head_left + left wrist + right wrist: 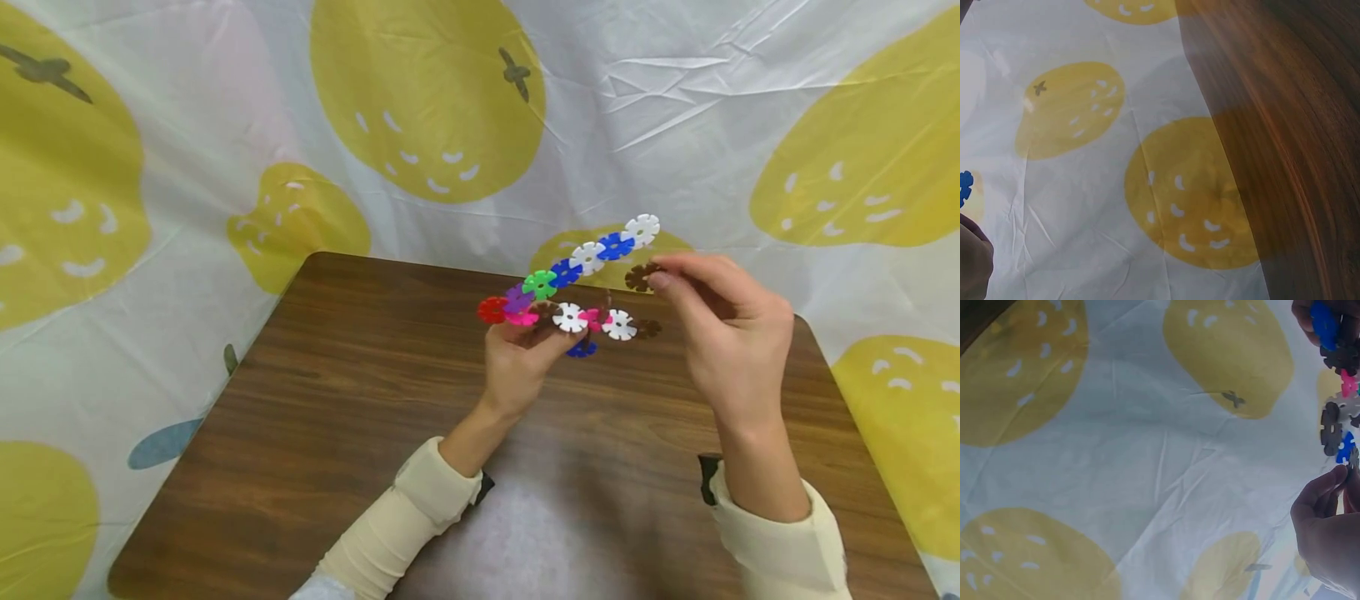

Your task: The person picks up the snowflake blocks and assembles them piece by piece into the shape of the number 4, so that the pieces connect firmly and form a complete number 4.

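A chain of notched plastic discs (534, 289) in red, purple, green, blue, white, pink and brown is held up over the table. My left hand (516, 367) grips it near its lower left end, thumb along the lower row. One row of discs slants up to a white disc (651, 223); another runs right to a dark brown one. Between thumb and forefinger, my right hand (738, 337) pinches a single brown disc (637, 279) close to the upper row. In the left wrist view, only a hand's edge (974, 262) and a blue disc (965, 186) show.
Below both hands lies a dark wood-grain table (360, 375) with rounded corners. A white cloth (247, 100) printed with yellow fruit surrounds it behind and at the sides. Both forearms wear cream sleeves (382, 525) with dark straps near the wrists.
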A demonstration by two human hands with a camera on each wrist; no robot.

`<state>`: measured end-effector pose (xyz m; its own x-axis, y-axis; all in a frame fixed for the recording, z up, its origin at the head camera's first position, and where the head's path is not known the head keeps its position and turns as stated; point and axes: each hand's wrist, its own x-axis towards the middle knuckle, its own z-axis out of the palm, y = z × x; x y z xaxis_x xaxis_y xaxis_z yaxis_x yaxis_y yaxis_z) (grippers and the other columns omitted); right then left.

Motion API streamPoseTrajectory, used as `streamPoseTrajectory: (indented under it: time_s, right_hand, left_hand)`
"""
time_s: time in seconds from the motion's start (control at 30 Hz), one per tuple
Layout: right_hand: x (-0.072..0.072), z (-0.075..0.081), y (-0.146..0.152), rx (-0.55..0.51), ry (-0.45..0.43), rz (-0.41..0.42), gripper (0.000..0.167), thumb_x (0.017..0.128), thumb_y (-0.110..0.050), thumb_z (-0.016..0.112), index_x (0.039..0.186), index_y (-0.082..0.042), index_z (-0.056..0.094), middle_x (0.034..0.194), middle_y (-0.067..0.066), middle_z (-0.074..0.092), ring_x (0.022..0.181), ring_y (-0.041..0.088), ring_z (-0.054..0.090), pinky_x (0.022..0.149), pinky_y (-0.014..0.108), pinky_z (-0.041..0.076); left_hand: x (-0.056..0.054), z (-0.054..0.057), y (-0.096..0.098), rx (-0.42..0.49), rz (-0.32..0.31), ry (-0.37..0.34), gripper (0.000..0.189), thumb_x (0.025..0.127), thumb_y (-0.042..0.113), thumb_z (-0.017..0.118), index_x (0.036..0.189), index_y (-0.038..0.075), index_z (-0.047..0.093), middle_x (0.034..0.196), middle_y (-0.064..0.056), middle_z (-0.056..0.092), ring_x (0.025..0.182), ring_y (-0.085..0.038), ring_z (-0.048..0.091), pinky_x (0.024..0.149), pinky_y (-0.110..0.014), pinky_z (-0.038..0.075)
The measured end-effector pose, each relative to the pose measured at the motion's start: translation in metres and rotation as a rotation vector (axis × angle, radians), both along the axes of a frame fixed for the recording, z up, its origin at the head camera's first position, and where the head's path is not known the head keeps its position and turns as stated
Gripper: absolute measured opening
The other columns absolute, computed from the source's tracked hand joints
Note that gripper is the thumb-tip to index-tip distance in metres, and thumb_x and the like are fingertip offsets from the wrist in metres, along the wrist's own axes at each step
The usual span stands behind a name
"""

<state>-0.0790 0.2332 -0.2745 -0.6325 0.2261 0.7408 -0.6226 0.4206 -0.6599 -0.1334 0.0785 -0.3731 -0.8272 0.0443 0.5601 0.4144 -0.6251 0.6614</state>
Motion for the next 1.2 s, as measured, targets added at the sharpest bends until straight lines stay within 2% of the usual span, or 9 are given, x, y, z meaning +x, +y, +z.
streamPoseTrajectory:
  time_s: [0.13,0.3,0.47,0.73,0.8,0.87,1.0,1.1,1.2]
  right_hand:
    - [0.003,0.006,-0.006,0.134,0.05,-0.003,0.016,0.083,0.014,0.076,0.097,0.007,0.079,0.091,0.004,0.078,0.087,0.008,0.069,0.076,0.019,0.053]
    - [0.004,0.009,-0.009,0.244,0.063,-0.008,0.018,0.084,0.013,0.075,0.098,0.003,0.08,0.093,0.012,0.077,0.091,0.004,0.069,0.079,0.017,0.051]
    - [0.004,0.009,-0.011,0.271,0.064,0.006,0.019,0.084,0.013,0.075,0.098,0.002,0.081,0.092,0.014,0.077,0.09,0.003,0.069,0.077,0.016,0.051]
    - [0.004,0.01,-0.016,0.298,0.064,-0.005,0.02,0.085,0.01,0.076,0.1,-0.002,0.082,0.093,0.003,0.078,0.089,0.001,0.067,0.076,0.015,0.05]
    - [0.004,0.01,-0.017,0.297,0.068,-0.007,0.021,0.084,0.01,0.076,0.1,-0.002,0.082,0.093,0.003,0.078,0.088,0.0,0.068,0.076,0.014,0.051]
    - [0.005,0.01,-0.017,0.296,0.071,-0.006,0.021,0.084,0.01,0.077,0.1,-0.002,0.082,0.093,0.004,0.078,0.088,0.0,0.068,0.076,0.014,0.051]
    - [0.005,0.01,-0.018,0.3,0.073,-0.005,0.02,0.085,0.011,0.076,0.1,-0.001,0.082,0.092,0.008,0.078,0.089,0.0,0.068,0.078,0.015,0.052]
    - [0.005,0.01,-0.019,0.298,0.079,-0.004,0.019,0.085,0.011,0.076,0.099,0.0,0.082,0.092,0.012,0.077,0.09,0.0,0.068,0.078,0.015,0.052]
    - [0.004,0.009,-0.02,0.291,0.09,-0.005,0.018,0.085,0.011,0.076,0.099,0.0,0.081,0.091,0.015,0.076,0.089,0.0,0.068,0.077,0.015,0.052]
  left_hand:
    - [0.002,0.0,0.001,0.003,-0.014,-0.003,0.036,0.078,-0.024,0.065,0.112,-0.031,0.055,0.1,0.012,0.075,0.093,-0.006,0.073,0.087,-0.025,0.062]
    - [0.004,0.0,0.002,0.001,-0.024,-0.006,0.035,0.078,-0.024,0.066,0.111,-0.03,0.056,0.099,0.012,0.074,0.092,-0.006,0.073,0.086,-0.025,0.062]
    - [0.004,0.002,0.002,0.004,-0.025,-0.003,0.037,0.079,-0.024,0.066,0.114,-0.03,0.056,0.101,0.011,0.074,0.093,-0.007,0.073,0.088,-0.026,0.062]
    - [0.006,0.003,0.001,0.012,-0.004,-0.022,0.033,0.079,-0.024,0.066,0.11,-0.031,0.056,0.099,0.012,0.074,0.092,-0.005,0.072,0.088,-0.024,0.061]
    - [0.007,0.003,0.001,0.011,0.001,-0.026,0.035,0.08,-0.022,0.067,0.113,-0.03,0.057,0.104,0.003,0.076,0.096,-0.007,0.072,0.09,-0.026,0.061]
    - [0.007,0.004,0.001,0.006,0.005,-0.027,0.038,0.081,-0.021,0.068,0.116,-0.028,0.058,0.109,-0.016,0.075,0.099,-0.009,0.073,0.092,-0.029,0.061]
    - [0.007,0.004,0.001,0.007,0.002,-0.032,0.038,0.081,-0.019,0.068,0.118,-0.026,0.059,0.114,-0.047,0.061,0.101,-0.01,0.072,0.093,-0.031,0.061]
    - [0.007,0.004,0.001,0.009,0.003,-0.032,0.038,0.081,-0.019,0.068,0.118,-0.026,0.059,0.113,-0.051,0.058,0.1,-0.011,0.072,0.093,-0.031,0.061]
    - [0.007,0.004,0.001,0.014,0.01,-0.027,0.038,0.08,-0.019,0.068,0.116,-0.026,0.06,0.112,-0.042,0.065,0.1,-0.011,0.072,0.093,-0.031,0.061]
